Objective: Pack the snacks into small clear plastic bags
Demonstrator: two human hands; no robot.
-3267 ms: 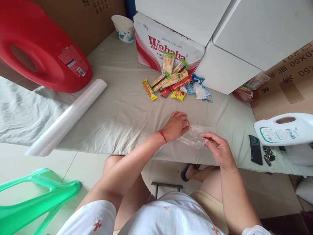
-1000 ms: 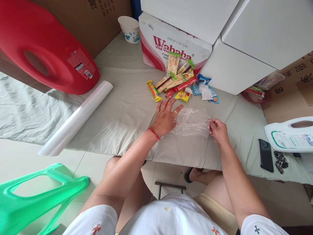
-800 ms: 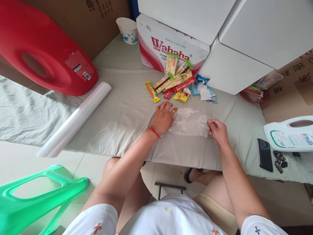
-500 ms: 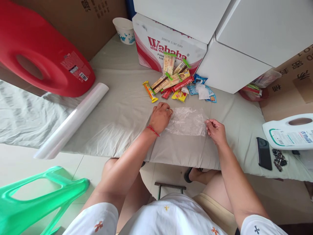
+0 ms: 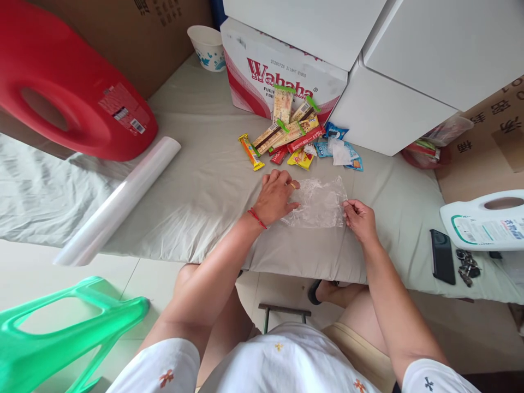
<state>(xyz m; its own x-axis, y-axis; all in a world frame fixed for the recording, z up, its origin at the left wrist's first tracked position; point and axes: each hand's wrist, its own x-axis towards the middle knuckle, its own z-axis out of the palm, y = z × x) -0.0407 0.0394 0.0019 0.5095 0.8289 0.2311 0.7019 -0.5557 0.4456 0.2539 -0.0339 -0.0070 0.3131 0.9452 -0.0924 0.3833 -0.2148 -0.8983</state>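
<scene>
A clear, crinkled plastic bag lies flat on the grey-green cloth cover in front of me. My left hand rests on the bag's left side, palm down, its fingers spread and bent; a red cord is round that wrist. At the right edge of the bag, my right hand pinches the plastic between thumb and forefinger. Just beyond the bag is a pile of wrapped snack bars with green, red and yellow wrappers. Blue snack packets and a small whitish sachet lie at the pile's right.
Behind the snacks stands a Wahaha carton, beside white cabinets. A plastic roll and red jug are at left, with a paper cup behind. A phone, keys and white bottle lie at right.
My left hand has slid a little to the right over the bag, its thumb now apart from the fingers. The bag has bunched slightly; my right hand keeps its pinch.
</scene>
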